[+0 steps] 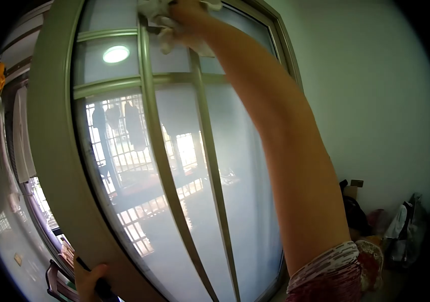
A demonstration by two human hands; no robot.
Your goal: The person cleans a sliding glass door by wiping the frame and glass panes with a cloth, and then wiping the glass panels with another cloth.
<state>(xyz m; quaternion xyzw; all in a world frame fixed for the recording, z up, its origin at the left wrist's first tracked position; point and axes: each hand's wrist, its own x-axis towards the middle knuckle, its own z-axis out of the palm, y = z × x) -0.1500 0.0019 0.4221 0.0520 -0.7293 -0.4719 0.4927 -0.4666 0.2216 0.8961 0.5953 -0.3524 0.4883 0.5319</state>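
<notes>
A door [49,126] with a tan-gold frame and glossy glass panels [240,151] fills the middle of the view. My right arm stretches up across it. At the top, my right hand [189,17] is closed on a whitish cloth [157,12], bunched against the upper glass and bars; some of its fingers are hidden or blurred. Low on the left, my left hand [91,282] grips the door frame's edge, its thumb beside a black fitting [104,289] that looks like a handle. The other left fingers are mostly out of sight.
Metal bars [157,131] cross the glass, which reflects a ceiling light and barred windows. A pale wall [371,100] stands to the right, with bags [403,226] piled at its foot. Left of the door are hanging clothes [23,136] and a dark chair [56,282].
</notes>
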